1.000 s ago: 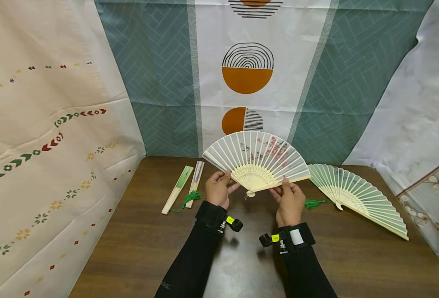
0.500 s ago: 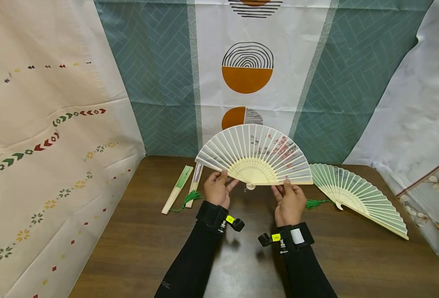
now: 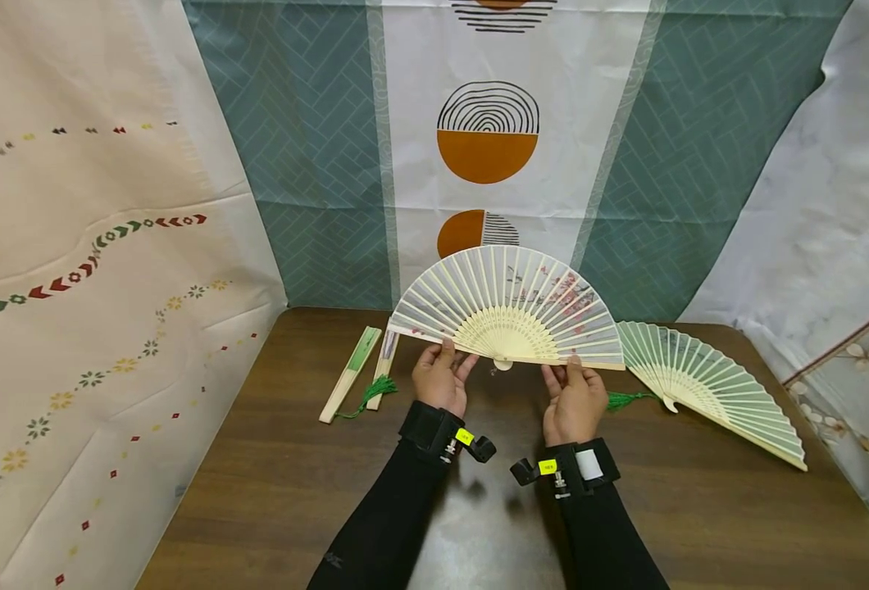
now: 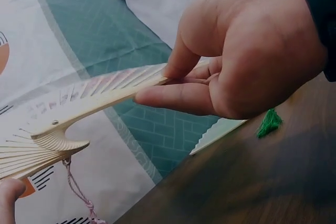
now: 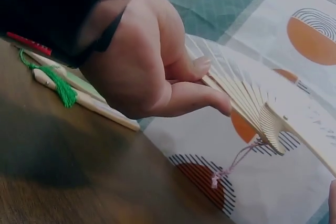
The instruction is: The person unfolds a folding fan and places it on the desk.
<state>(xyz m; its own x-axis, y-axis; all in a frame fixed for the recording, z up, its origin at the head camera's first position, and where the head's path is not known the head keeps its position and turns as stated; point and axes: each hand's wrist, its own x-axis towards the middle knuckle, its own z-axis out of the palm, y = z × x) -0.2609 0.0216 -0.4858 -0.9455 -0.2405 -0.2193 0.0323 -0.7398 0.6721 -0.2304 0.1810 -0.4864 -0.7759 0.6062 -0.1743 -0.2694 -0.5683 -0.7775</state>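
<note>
In the head view my two hands hold a spread white folding fan with pink and red blossoms, nearly a half-circle, arc upward over the table. My left hand pinches the left outer stick, thumb in front. Near the other end, my right hand pinches the right outer stick. The left wrist view looks across at the right hand, thumb and finger on the stick. In the right wrist view the left hand grips its side, and a pink cord hangs from the fan's pivot.
Two folded fans, one green and one pale, lie on the left of the brown table, a green tassel across them. A spread green fan lies at right with its tassel. Patterned cloths hang behind.
The white fan has risen, tipped level and spread wider, its right outer stick now almost in line with the left. Lately it has moved slightly right along with the left hand.
</note>
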